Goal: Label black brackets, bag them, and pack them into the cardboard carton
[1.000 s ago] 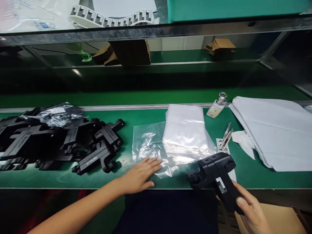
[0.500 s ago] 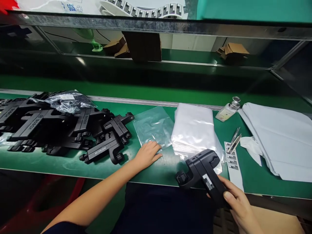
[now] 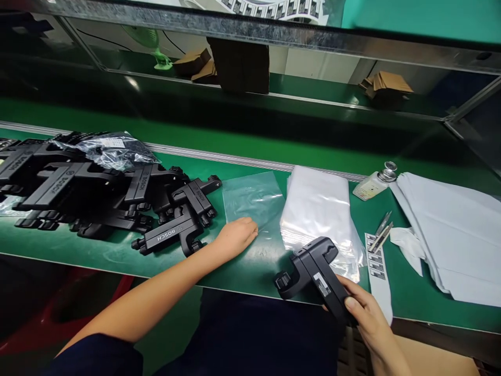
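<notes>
My right hand [image 3: 370,316] grips the lower end of a black plastic BOSCH-style clamp bracket [image 3: 313,274], fingers wrapped round its bar. A white and black label [image 3: 322,284] is stuck on the bar, and a knob sticks out on its left end. My left hand [image 3: 237,237] rests on the near edge of a single clear plastic bag [image 3: 252,196] lying flat on the bench; its fingers are curled together over that edge. Right of this bag is a stack of clear plastic bags [image 3: 317,203], partly behind the bracket.
Several black BOSCH brackets [image 3: 168,235] are heaped on the left, with a bagged part [image 3: 117,149] on top. To the right are a pump bottle [image 3: 373,183], tweezers [image 3: 381,237] on a label strip [image 3: 379,292], crumpled tissue [image 3: 407,243] and white sheets [image 3: 457,235]. A metal shelf edge [image 3: 235,28] crosses overhead.
My left hand's fingers and thumb have drawn together at the bag's near edge. The bracket in my right hand has shifted slightly left. The whole view has tilted a little.
</notes>
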`<state>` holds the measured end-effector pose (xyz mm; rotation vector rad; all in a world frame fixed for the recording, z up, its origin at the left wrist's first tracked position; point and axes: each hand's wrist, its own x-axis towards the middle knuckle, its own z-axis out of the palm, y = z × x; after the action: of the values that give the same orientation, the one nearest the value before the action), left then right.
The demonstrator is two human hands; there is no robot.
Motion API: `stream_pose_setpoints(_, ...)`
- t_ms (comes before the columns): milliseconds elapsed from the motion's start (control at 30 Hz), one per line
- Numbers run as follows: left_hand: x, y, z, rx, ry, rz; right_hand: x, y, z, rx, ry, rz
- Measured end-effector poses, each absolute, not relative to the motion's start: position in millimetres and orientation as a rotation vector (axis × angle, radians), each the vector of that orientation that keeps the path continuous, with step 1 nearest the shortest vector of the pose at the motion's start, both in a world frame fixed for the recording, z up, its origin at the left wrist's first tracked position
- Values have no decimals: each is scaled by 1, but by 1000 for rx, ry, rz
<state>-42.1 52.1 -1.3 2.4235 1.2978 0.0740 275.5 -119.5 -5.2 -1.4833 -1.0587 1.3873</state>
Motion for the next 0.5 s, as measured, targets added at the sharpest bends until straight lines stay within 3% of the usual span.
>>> stream_pose_setpoints(300, -49, 47, -4, 2309, 1028, 72, 211, -63, 6, -1252, -1156, 2001)
stream_pose_setpoints(500, -63, 33, 8, 2292, 958, 156, 205, -51, -7, -1421, -1067, 1793)
